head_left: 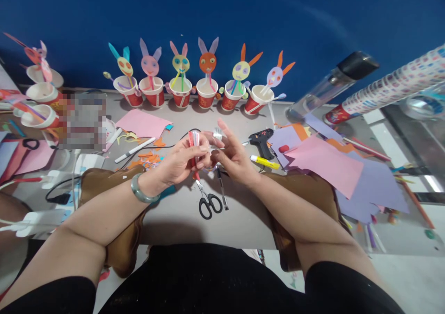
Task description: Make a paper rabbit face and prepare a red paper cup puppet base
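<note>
My left hand (pixel 186 161), with a jade-like bangle at the wrist, is closed round a small upright bundle of red, pink and whitish straws (pixel 193 140). Close beside it on the right, my right hand (pixel 235 154) has its thumb and fingers drawn toward the left hand's fingertips, one finger stretched upward. Something shiny and clear (pixel 218 132) shows at its fingers, too small to name. Below the hands lie black-handled scissors (pixel 207 204) and a pen (pixel 221 186). To the right are a black glue gun (pixel 261 140) and a yellow marker (pixel 264 162).
Red paper cups (pixel 207 98) with paper rabbit heads stand in a row at the back. Pink paper (pixel 328 163) and purple sheets cover the right side. A stack of cups (pixel 389 84) leans there. Orange scraps (pixel 146 160), a white marker (pixel 135 150) and power strips (pixel 41 221) lie left.
</note>
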`<state>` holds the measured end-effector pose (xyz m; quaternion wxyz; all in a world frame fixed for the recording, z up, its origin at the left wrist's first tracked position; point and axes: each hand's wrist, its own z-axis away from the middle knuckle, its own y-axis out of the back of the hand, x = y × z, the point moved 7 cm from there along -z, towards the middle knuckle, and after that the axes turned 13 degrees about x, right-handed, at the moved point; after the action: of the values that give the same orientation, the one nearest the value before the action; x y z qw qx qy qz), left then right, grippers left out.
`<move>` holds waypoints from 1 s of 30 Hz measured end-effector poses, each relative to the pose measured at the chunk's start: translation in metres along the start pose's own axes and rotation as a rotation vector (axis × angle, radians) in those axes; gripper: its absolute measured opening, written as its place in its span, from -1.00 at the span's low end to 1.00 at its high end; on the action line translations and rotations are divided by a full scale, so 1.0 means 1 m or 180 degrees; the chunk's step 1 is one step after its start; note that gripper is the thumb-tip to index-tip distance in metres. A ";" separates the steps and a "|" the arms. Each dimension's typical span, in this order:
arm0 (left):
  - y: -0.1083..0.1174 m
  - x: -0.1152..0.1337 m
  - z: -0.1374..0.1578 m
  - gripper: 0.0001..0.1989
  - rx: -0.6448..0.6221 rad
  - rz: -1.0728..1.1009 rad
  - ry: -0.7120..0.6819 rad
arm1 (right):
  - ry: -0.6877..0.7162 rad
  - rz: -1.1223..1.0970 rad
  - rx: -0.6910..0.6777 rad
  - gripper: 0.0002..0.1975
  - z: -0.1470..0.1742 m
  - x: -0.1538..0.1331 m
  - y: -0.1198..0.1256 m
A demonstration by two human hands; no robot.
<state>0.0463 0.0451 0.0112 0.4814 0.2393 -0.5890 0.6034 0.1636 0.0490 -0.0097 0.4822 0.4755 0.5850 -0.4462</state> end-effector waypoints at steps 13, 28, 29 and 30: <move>-0.004 -0.005 0.002 -0.77 -0.0154 -0.0172 -0.0415 | 0.1508 0.0788 0.1006 -0.72 0.003 -0.029 0.028; -0.005 -0.005 0.002 -0.74 -0.0225 -0.0004 -0.0183 | 0.2133 0.1545 0.1125 -0.74 0.010 -0.044 0.031; -0.004 -0.005 0.002 -0.75 -0.0200 0.0024 -0.0192 | 0.2125 0.1581 0.1107 -0.68 0.011 -0.043 0.030; -0.003 -0.005 0.001 -0.75 -0.0169 0.0050 -0.0198 | 0.2074 0.1593 0.1099 -0.61 0.010 -0.041 0.030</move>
<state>0.0506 0.0419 0.0091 0.4643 0.2404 -0.6213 0.5836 0.1975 0.0383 0.0271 0.2793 0.7918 0.4903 -0.2338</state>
